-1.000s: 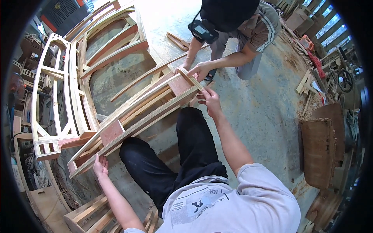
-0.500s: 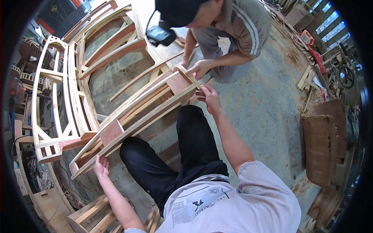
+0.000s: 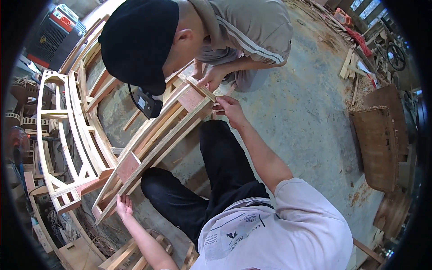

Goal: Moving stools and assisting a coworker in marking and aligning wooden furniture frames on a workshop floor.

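A long, slightly curved wooden frame [image 3: 158,131] runs diagonally from lower left to upper centre, with pinkish plywood blocks set between its rails. My left hand [image 3: 125,207] is at its lower left end, palm turned up, fingers apart and touching the outer rail's edge without wrapping it. At the upper right end, my right hand [image 3: 229,111] pinches the frame's corner between thumb and fingers. Opposite me, a co-worker in a black cap [image 3: 137,42] bends low over that end. The co-worker's hand [image 3: 212,76] presses a short wooden strip [image 3: 201,90] lying across it.
Larger curved wooden frames [image 3: 74,121] stand at the left, beside a black and red machine [image 3: 55,33] farther back. Slatted wood [image 3: 135,254] lies near my left forearm. Brown curved panels [image 3: 372,146] lean at the right; wood scraps [image 3: 353,65] lie on the concrete floor behind them.
The co-worker's head has moved left and nearer, now covering part of the frames behind. In the picture, the frame's lower left end sits a little lower. Both my hands stay at its ends.
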`<action>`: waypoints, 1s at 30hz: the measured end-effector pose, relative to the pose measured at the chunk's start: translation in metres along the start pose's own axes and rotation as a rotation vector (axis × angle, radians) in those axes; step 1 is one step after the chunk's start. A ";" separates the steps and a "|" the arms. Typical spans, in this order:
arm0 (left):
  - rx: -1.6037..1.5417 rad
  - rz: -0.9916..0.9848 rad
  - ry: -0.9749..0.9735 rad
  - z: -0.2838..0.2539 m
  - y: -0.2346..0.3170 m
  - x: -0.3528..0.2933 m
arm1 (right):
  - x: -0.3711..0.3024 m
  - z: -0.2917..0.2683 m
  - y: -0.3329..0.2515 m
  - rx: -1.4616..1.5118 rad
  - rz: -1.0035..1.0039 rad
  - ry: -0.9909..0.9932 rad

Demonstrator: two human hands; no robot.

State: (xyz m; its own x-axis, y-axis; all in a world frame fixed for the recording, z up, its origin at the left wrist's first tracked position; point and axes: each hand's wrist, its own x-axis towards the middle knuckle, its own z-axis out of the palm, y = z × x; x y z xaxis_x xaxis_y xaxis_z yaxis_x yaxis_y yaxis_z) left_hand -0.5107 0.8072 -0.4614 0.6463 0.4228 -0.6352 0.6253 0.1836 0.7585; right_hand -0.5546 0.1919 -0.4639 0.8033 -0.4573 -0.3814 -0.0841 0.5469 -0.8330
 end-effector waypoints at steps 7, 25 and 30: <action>-0.015 -0.021 0.013 0.001 0.003 0.000 | -0.001 -0.002 0.003 0.025 -0.025 -0.034; -0.008 -0.029 0.043 0.004 0.004 -0.003 | 0.001 -0.003 0.006 0.049 -0.073 -0.110; -0.018 -0.021 0.050 0.006 0.003 -0.003 | 0.002 -0.004 0.006 0.010 -0.083 -0.114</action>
State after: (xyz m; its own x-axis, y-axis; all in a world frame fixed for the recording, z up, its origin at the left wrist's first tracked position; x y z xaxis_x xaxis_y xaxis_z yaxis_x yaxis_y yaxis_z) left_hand -0.5083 0.8010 -0.4578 0.6102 0.4629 -0.6429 0.6301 0.2084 0.7480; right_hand -0.5559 0.1917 -0.4709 0.8691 -0.4189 -0.2630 -0.0093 0.5178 -0.8554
